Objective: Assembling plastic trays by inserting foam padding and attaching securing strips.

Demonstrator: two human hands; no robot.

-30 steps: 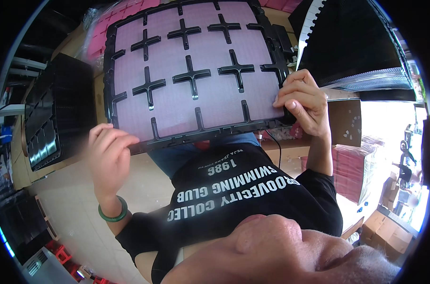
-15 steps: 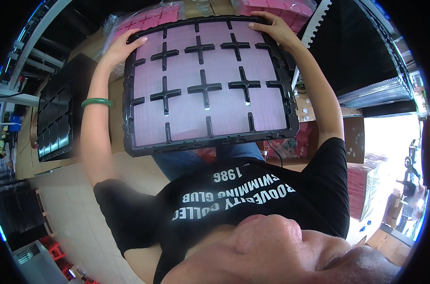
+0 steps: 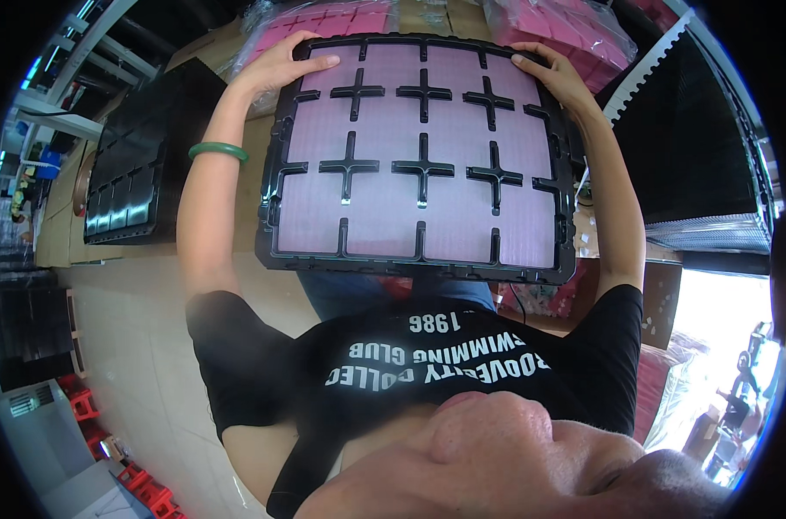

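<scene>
Both my hands hold a wide black plastic tray (image 3: 423,169) in front of my body. Cross-shaped black ridges stand up from it, and pale pink sheet pieces fill the spaces between them. My left hand (image 3: 287,66) grips the far left corner, its thumb lying over the rim and its other fingers partly hidden behind the edge. At the far right corner, my right hand (image 3: 555,73) clasps the rim in the same way. A green bangle (image 3: 218,150) circles my left wrist.
A stack of black trays (image 3: 138,169) stands on the left. Pink blocks in clear plastic (image 3: 566,35) lie beyond the tray, with more pink material (image 3: 324,22) beside them. A tall black tray stack (image 3: 687,138) rises at right. Red stools (image 3: 82,402) stand at lower left.
The tray and both my hands have shifted to the right in the view, and the tray's tilt has turned slightly. The grip at both far corners is kept.
</scene>
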